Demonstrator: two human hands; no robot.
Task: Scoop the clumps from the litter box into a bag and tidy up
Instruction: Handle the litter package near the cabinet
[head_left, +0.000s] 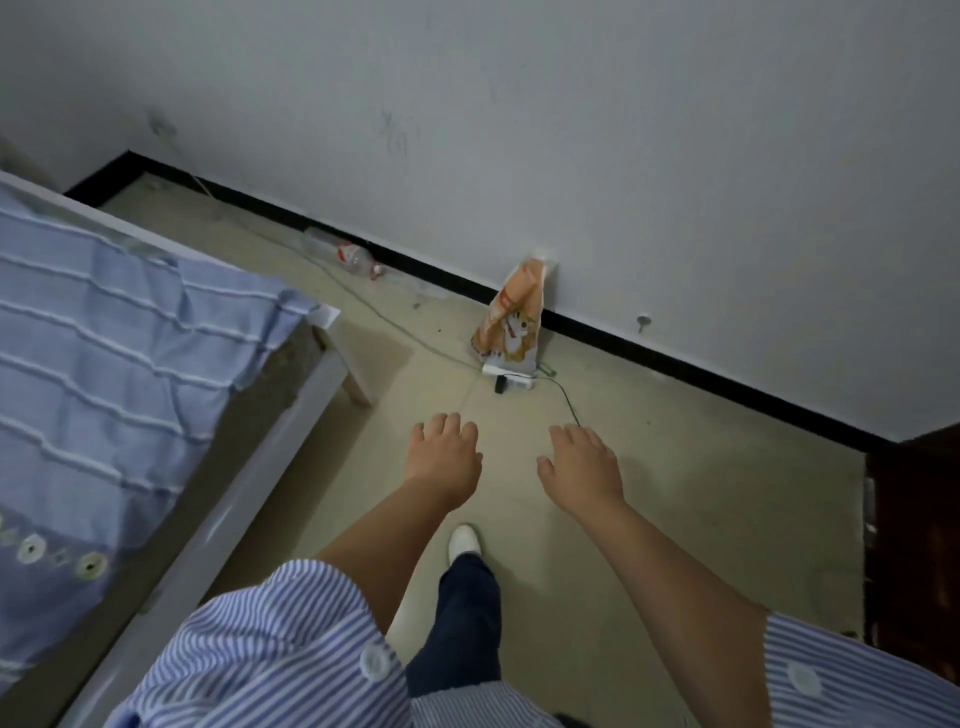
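A person stands in a dim room, looking down at both bare hands held out in front, palms down. The left hand (445, 451) and the right hand (581, 461) are both empty, fingers relaxed and slightly spread, gripping nothing.

No litter box or scoop appears in view. The nearest thing to the task is an orange and white printed plastic bag (511, 317), with a cartoon cat on it, standing upright against the pale wall (571, 130) just above the black skirting board (675, 358). It lies ahead of the hands, well apart from them. Its top looks crumpled and narrowed, its base wider.

Judging by its look, the bag is thin, soft film, probably slippery and prone to slumping if partly full. Gripping the gathered top, with the other hand under the base, seems safest.

A white power strip (506, 375) with a black cable (563, 397) sits touching the bag's base. A clear plastic bottle (343, 253) lies by the skirting. A bed with a blue striped cover (104, 322) stands on the left.
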